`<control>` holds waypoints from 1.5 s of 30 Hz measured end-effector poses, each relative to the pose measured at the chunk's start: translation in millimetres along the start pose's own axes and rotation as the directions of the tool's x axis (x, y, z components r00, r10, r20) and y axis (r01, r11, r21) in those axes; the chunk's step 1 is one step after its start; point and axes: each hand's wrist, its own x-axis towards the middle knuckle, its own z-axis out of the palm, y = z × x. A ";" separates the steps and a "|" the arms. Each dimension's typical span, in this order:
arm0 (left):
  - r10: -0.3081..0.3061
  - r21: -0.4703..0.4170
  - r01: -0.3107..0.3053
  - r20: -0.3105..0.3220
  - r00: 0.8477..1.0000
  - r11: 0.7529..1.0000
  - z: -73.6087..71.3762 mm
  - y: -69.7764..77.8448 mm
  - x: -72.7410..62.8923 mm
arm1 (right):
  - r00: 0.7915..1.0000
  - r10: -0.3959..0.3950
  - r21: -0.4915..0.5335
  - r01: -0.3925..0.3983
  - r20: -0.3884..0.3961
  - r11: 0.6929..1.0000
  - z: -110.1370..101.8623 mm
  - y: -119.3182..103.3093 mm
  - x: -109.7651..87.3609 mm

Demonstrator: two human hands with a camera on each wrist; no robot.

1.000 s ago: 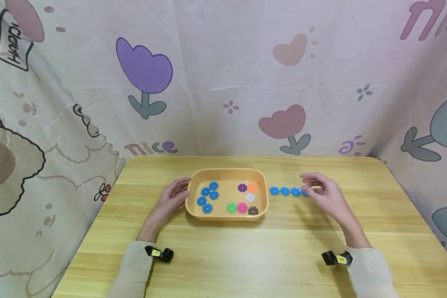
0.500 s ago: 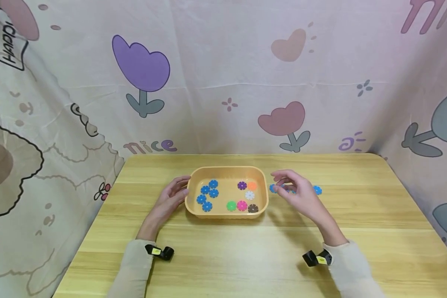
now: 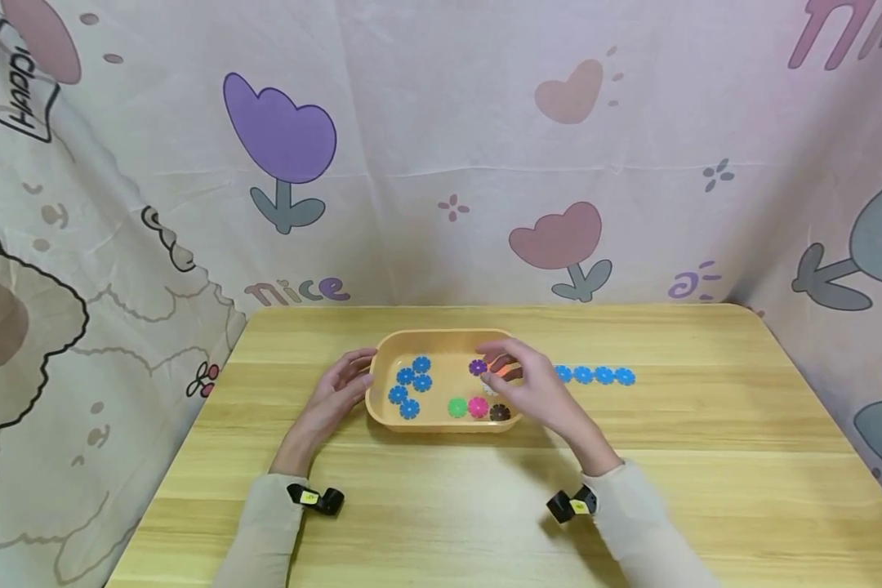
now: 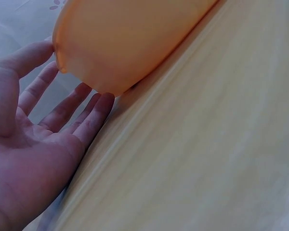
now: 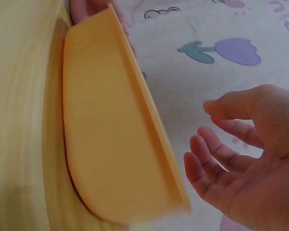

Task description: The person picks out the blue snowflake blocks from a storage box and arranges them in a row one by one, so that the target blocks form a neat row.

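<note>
A yellow-orange plastic tray (image 3: 444,420) stands on the table. My left hand (image 3: 341,388) rests its fingertips against the tray's left end, fingers loosely extended; in the left wrist view the thumb is at the rim. Over the tray's right part hovers my right hand (image 3: 532,384), fingers loosely bent with nothing between them, as the right wrist view shows. Beneath and beside it lie notched plastic discs: a purple disc (image 3: 478,367), a green disc (image 3: 457,407), a pink disc (image 3: 478,407) and a brown disc (image 3: 500,412). The fingers partly cover an orange disc and a white disc.
Several blue discs (image 3: 409,408) lie in the tray's left half. To the right of the tray, a row of several blue discs (image 3: 604,376) lies on the wooden table (image 3: 441,506). A printed cloth (image 3: 412,122) hangs behind the table.
My right hand has moved left, from above the blue row to over the tray's right part, uncovering the row's right end. My left hand has stayed at the tray.
</note>
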 end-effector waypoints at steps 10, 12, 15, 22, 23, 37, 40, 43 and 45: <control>0.007 -0.011 -0.007 -0.005 1.000 1.000 0.4 -2.0 -0.5 | 0.998 -0.054 -0.011 0.054 0.009 0.998 32.7 7.5 25.8; 0.007 -0.012 -0.007 -0.003 1.000 1.000 0.6 -2.0 -0.1 | 0.999 -0.039 -0.019 0.039 0.009 0.999 38.2 9.7 29.5; 0.007 -0.007 -0.007 -0.002 1.000 1.000 0.4 -1.4 0.0 | 0.999 0.005 -0.031 -0.004 0.034 0.999 46.2 11.6 34.5; 0.015 0.000 -0.015 0.001 1.000 1.000 0.1 -0.2 0.1 | 0.990 0.063 -0.070 -0.054 0.125 0.996 63.8 15.3 48.6; 0.015 -0.001 -0.015 0.002 1.000 1.000 0.2 -0.1 0.1 | 0.989 0.069 -0.081 -0.058 0.133 0.995 66.0 16.0 50.7; -0.003 -0.022 0.003 0.005 1.000 1.000 1.7 -0.5 1.7 | 0.958 0.147 -0.223 -0.091 0.247 0.971 87.0 26.1 63.6; 0.005 -0.021 -0.005 0.011 1.000 1.000 1.0 0.2 1.2 | 0.952 0.163 -0.258 -0.094 0.261 0.962 90.3 26.1 64.5; 0.011 -0.016 -0.011 0.013 1.000 1.000 0.3 0.1 0.4 | 0.948 0.175 -0.298 -0.092 0.265 0.950 92.5 26.5 64.8; 0.011 -0.017 -0.011 0.012 1.000 1.000 0.4 -0.4 0.1 | 0.946 0.179 -0.314 -0.090 0.269 0.945 93.0 27.0 64.8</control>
